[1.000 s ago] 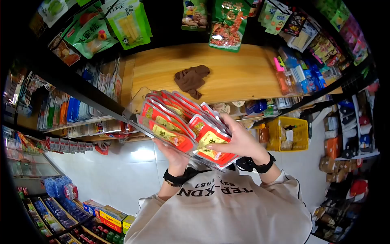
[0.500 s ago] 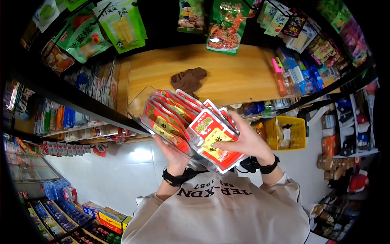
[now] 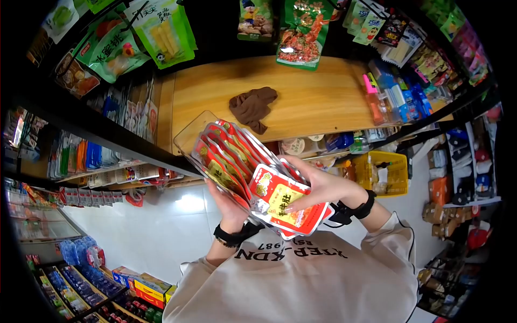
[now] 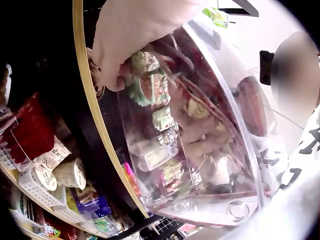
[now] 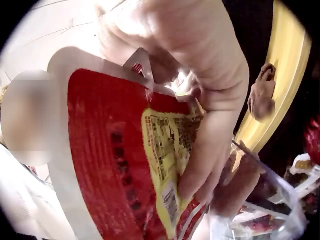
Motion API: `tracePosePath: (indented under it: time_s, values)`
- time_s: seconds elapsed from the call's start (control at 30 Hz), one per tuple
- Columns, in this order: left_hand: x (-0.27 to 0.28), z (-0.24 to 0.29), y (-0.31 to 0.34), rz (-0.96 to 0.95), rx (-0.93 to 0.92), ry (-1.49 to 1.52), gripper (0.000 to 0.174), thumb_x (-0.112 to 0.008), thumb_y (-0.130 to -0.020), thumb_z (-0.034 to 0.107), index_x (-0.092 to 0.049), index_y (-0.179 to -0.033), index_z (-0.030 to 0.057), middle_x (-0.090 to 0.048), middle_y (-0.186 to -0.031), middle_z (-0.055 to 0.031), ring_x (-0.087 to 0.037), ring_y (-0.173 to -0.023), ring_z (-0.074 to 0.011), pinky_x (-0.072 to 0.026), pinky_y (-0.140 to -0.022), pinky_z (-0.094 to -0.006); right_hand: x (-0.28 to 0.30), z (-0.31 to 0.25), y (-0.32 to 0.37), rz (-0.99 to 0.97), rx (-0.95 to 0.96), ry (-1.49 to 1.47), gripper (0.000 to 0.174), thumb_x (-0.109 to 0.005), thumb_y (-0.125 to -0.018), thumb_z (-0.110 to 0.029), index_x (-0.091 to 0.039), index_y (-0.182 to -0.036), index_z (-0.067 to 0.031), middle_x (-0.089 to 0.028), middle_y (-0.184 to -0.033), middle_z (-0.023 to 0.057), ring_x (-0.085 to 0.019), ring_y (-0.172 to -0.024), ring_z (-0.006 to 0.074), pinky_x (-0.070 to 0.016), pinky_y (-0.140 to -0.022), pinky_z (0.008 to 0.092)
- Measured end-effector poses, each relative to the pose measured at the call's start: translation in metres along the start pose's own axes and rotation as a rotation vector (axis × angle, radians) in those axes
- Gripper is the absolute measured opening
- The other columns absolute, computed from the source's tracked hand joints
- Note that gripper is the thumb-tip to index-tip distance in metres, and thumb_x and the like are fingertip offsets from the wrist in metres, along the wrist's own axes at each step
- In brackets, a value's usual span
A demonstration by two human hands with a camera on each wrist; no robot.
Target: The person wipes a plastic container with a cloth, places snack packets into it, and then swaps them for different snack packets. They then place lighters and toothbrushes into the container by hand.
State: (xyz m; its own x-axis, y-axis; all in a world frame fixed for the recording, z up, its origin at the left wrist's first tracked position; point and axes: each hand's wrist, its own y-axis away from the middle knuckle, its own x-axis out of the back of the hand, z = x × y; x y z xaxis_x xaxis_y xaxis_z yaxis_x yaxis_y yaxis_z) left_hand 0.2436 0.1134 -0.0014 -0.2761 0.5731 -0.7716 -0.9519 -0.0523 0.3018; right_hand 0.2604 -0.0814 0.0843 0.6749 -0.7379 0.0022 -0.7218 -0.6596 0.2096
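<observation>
My left hand [image 3: 229,207] grips a clear plastic box [image 3: 187,129] from below and the side, tilted in front of my chest. Inside it stands a row of red snack packets [image 3: 223,172] with yellow labels. In the left wrist view, the hand [image 4: 142,30] lies against the see-through box [image 4: 240,125]. My right hand [image 3: 331,185] holds a few red packets [image 3: 266,188] at the box's near right end, thumb across the front one. The right wrist view shows the red back of a packet [image 5: 102,150] with the fingers curled over its edge.
A brown cloth [image 3: 253,107] lies on the wooden shelf [image 3: 204,81] ahead. Snack bags [image 3: 304,37] hang above it. Bottles [image 3: 374,102] stand at its right end, with a yellow basket [image 3: 401,180] lower down. A black shelf post [image 3: 124,134] slants close by the box on the left.
The packets in my right hand have moved slightly toward my body and to the right, away from the row. The box has tilted a little, showing more of its far end.
</observation>
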Motion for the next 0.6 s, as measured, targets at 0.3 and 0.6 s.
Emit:
tracePosePath:
  time_s: [0.3,0.6]
  values:
    - [0.002,0.000,0.000,-0.020,0.017,-0.001,0.073,-0.039,-0.082,0.065,-0.031,-0.135,0.0152,-0.039,-0.133,-0.0051,-0.040,-0.119,-0.0247,-0.0339,-0.099,-0.0415,0.010,-0.010,0.014,-0.007,-0.164,-0.151,0.078,-0.074,-0.067,-0.008,-0.027,-0.130,-0.0055,-0.049,-0.115,0.0068,-0.048,-0.104,0.0115,-0.0404,-0.088,0.0264]
    - [0.010,-0.002,-0.009,-0.010,-0.055,0.098,0.072,-0.033,-0.085,0.063,-0.025,-0.137,0.0151,-0.032,-0.138,-0.0055,-0.034,-0.124,-0.0287,-0.0307,-0.101,-0.0474,-0.007,0.008,0.036,0.214,-0.074,-0.071,0.082,-0.074,-0.069,-0.010,-0.024,-0.133,-0.0007,-0.048,-0.118,0.0094,-0.046,-0.108,0.0119,-0.0377,-0.092,0.0273]
